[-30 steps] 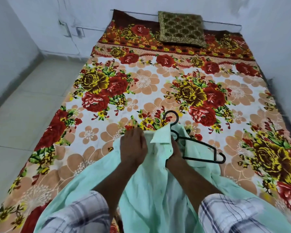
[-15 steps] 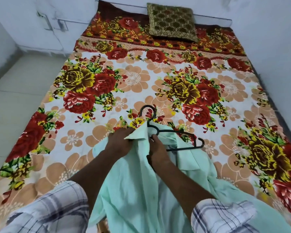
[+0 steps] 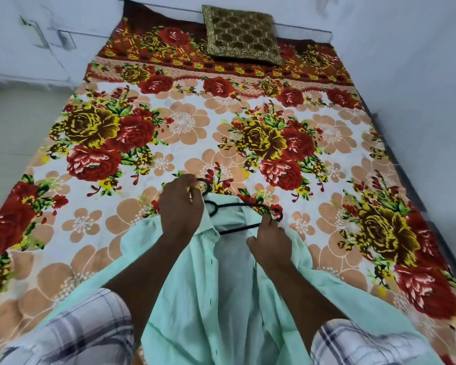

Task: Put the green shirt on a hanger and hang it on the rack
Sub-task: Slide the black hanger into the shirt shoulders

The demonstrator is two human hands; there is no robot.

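Left hand gripped the green shirt at its collar; right hand pinched the hanger end (still uncovered), best eased into the shoulder.

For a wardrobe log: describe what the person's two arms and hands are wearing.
Both arms wear short sleeves in a white plaid with grey and dark navy stripes: the left sleeve and the right sleeve. The forearms are uncovered below them. The left hand and right hand wear no gloves; no watch or bracelet shows.
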